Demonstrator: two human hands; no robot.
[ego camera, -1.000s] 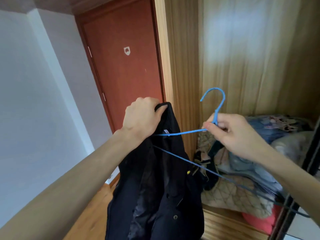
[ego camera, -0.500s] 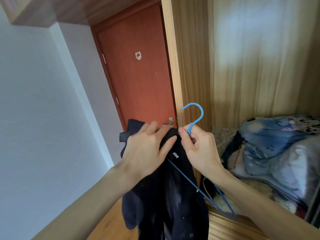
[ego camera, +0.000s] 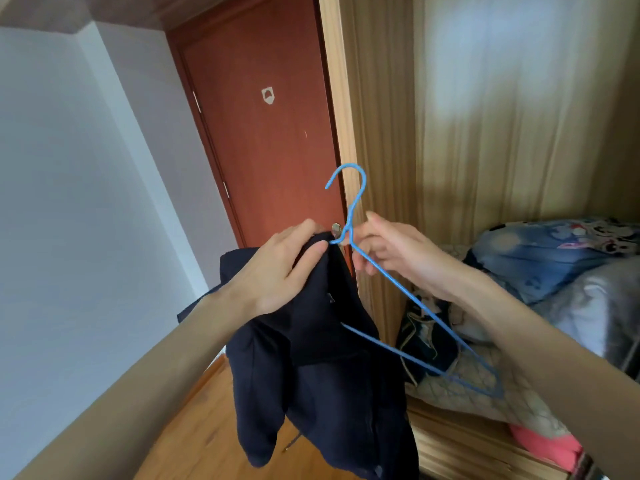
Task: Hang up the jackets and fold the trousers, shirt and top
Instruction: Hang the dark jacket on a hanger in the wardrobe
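Observation:
A dark navy jacket [ego camera: 325, 382] hangs in front of me, bunched at the collar. My left hand [ego camera: 277, 271] grips the collar at its top. A blue wire hanger [ego camera: 388, 282] runs through the jacket's left shoulder, its hook pointing up and its right arm sticking out bare to the lower right. My right hand [ego camera: 391, 251] pinches the hanger just below the hook, close beside the left hand.
An open wooden wardrobe [ego camera: 381, 133] fills the right half. On its shelf lies a heap of bedding and clothes [ego camera: 540, 271], with a pink item [ego camera: 540, 445] at the lower right. A red-brown door [ego camera: 270, 140] stands behind, a white wall [ego camera: 69, 202] on the left, wooden floor [ego camera: 194, 431] below.
The hanger's left arm has gone into the jacket's shoulder. My hands came together at the collar, and the jacket rose a little while the view tilted up.

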